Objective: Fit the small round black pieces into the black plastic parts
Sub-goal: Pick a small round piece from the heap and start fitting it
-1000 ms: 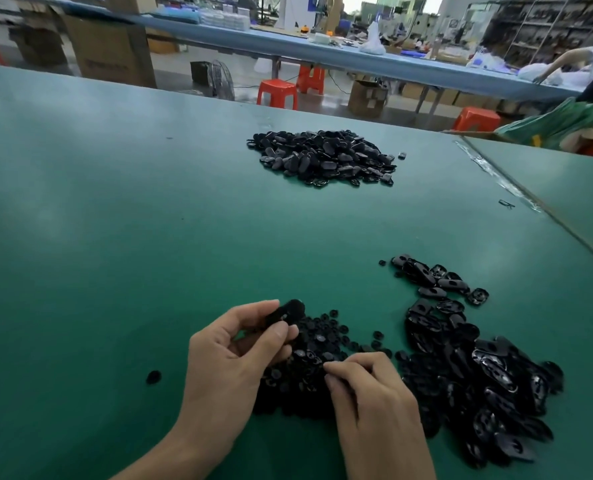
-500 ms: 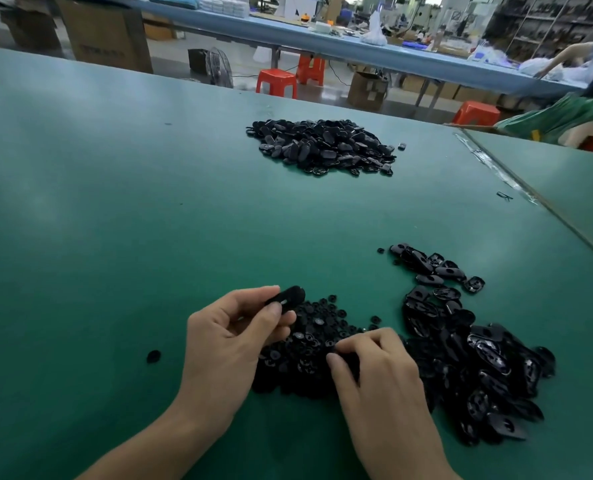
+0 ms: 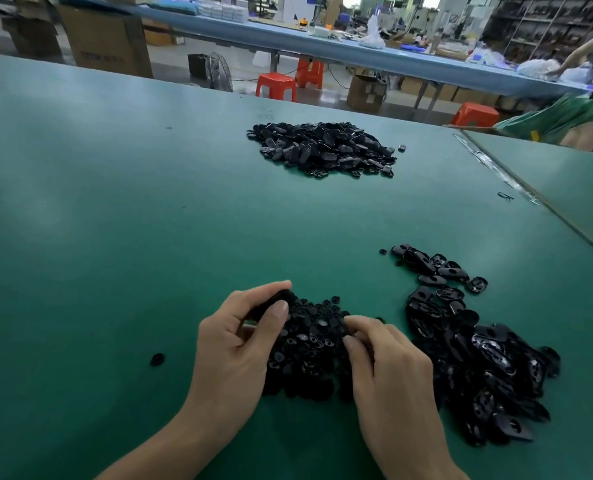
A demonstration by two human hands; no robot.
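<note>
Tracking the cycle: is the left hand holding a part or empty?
Holding. The left hand pinches a black plastic part between thumb and fingers, over the small round pieces.

Your left hand [image 3: 232, 341] is covering most of the black plastic part [image 3: 283, 296] at the far left of the pile of small round pieces [image 3: 309, 344]. Your right hand [image 3: 388, 362] is curling over that pile's right side, hiding whether it is pinching anything.

We're on a factory assembly floor: long green desk [image 3: 115, 220], heaps of black plastic parts [image 3: 322, 148], cardboard boxes [image 3: 108, 39], orange stools [image 3: 276, 86], far shelving [image 3: 537, 26].
</note>
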